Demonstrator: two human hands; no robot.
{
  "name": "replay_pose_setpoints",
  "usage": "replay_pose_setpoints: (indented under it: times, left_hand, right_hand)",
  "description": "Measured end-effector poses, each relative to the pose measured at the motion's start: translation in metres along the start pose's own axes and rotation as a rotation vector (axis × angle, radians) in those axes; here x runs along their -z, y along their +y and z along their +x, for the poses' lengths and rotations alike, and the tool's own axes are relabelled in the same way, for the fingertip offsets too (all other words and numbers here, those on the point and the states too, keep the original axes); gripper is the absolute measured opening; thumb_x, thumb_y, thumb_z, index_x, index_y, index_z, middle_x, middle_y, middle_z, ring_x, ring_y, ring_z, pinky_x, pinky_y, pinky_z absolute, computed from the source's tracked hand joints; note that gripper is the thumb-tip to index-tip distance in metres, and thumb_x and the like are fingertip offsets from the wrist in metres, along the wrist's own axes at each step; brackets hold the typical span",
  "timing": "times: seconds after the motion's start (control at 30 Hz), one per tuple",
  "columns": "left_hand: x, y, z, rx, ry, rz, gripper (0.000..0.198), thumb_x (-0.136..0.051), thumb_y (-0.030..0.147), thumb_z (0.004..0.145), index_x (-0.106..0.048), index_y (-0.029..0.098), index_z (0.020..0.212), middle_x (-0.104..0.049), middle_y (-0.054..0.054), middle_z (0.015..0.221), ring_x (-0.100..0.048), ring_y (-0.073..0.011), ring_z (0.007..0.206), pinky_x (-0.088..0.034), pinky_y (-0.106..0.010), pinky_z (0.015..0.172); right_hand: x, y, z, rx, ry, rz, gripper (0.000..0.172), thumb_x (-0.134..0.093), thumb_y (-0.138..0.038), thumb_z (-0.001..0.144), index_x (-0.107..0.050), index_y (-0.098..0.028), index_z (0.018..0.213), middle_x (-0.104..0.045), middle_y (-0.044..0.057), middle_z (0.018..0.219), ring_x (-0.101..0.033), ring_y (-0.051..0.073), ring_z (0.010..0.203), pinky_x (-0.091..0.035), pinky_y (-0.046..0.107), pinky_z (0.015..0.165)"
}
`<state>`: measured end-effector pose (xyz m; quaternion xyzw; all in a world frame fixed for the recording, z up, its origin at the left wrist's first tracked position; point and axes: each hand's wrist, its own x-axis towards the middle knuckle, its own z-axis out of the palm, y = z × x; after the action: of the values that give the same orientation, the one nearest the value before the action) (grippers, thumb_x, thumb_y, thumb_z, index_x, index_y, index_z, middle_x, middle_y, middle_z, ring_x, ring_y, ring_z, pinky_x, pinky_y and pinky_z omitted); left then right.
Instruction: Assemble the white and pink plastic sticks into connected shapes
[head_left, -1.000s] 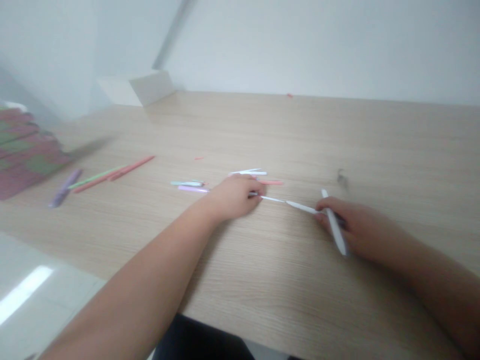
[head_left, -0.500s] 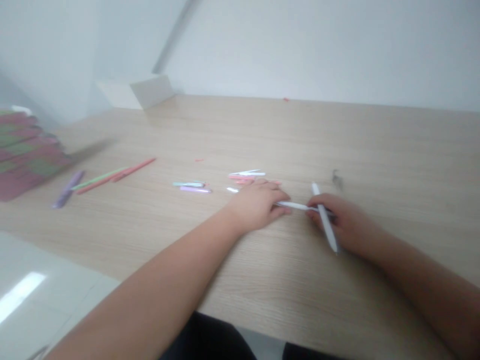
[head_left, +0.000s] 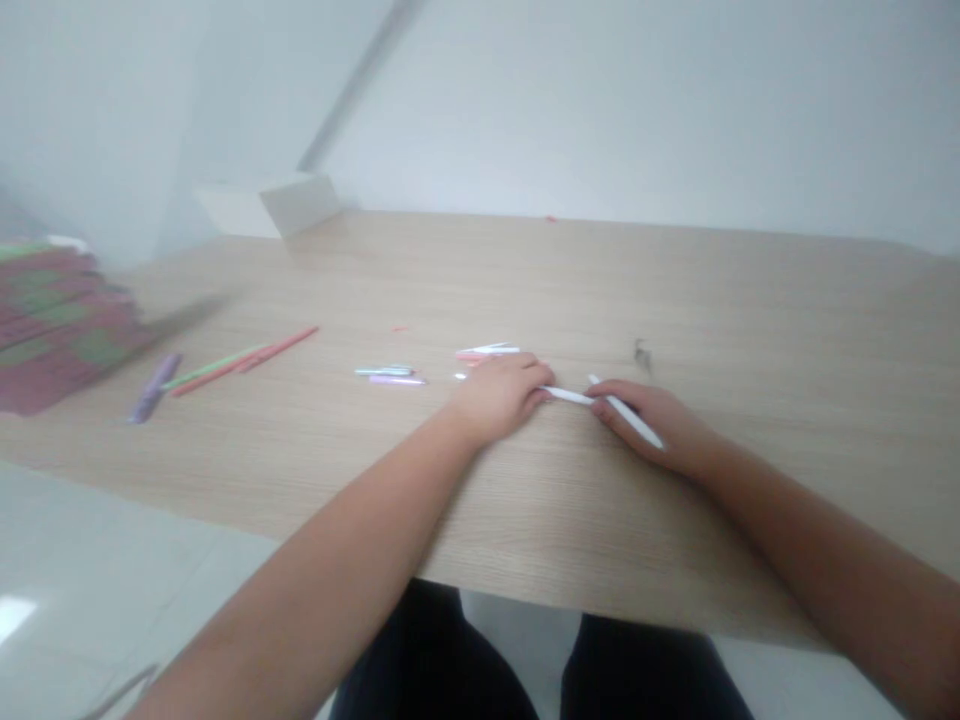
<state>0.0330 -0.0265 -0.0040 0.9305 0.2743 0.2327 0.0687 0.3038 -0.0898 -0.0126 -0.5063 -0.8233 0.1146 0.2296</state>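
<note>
A slim white pen (head_left: 568, 396) runs between both hands, just above or on the table. Its left end is pinched in the fingers of my left hand (head_left: 501, 402). At its right end it goes into the fingertips of my right hand (head_left: 660, 418), where the end is hidden. A second white pen (head_left: 634, 420) rests slantwise across my right hand, between thumb and index finger. Close behind my left hand lie white and pink sticks (head_left: 480, 353), partly covered by it. Blur hides the fine parts.
Teal and purple pens (head_left: 390, 376) lie left of my left hand. Farther left are long red and green rods (head_left: 247, 360), a purple pen-like bundle (head_left: 155, 388) and a pink-green stack (head_left: 67, 325). A small dark piece (head_left: 643, 355) lies behind my right hand; a white folded board (head_left: 300, 205) stands at the back.
The second white pen in my right hand has swung to a flatter slant, closer along the hand. Both hands still hold the first pen between them. The camera view has shifted slightly.
</note>
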Motion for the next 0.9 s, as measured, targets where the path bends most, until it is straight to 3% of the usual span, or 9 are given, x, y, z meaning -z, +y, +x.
replay_pose_setpoints:
  times: [0.4, 0.67, 0.9]
  left_hand:
    - [-0.008, -0.016, -0.003, 0.026, -0.001, -0.167, 0.019, -0.058, 0.030, 0.099, -0.072, 0.019, 0.106, -0.072, -0.011, 0.132, -0.065, -0.0250, 0.122, -0.050, -0.040, 0.107]
    - [0.003, -0.026, -0.008, 0.078, 0.003, -0.130, 0.027, -0.058, 0.035, 0.100, -0.073, 0.022, 0.119, -0.075, -0.006, 0.127, -0.068, -0.0247, 0.115, -0.051, -0.040, 0.103]
    - [0.006, -0.022, -0.003, 0.089, -0.066, -0.016, 0.031, -0.052, 0.031, 0.102, -0.074, 0.023, 0.122, -0.074, -0.008, 0.120, -0.067, -0.0246, 0.115, -0.052, -0.039, 0.103]
  right_hand:
    - [-0.013, 0.011, 0.003, 0.071, 0.122, -0.052, 0.024, -0.059, -0.037, 0.099, -0.072, -0.022, 0.113, -0.077, 0.010, 0.107, -0.073, 0.027, 0.099, -0.057, 0.041, 0.092]
    - [-0.006, 0.001, -0.003, 0.002, 0.185, 0.045, 0.028, -0.064, -0.037, 0.096, -0.073, -0.023, 0.119, -0.078, 0.008, 0.098, -0.075, 0.024, 0.083, -0.061, 0.037, 0.077]
    - [0.000, -0.012, -0.004, -0.020, 0.171, 0.261, 0.019, -0.072, -0.034, 0.093, -0.075, -0.025, 0.109, -0.080, 0.007, 0.094, -0.076, 0.021, 0.076, -0.063, 0.033, 0.069]
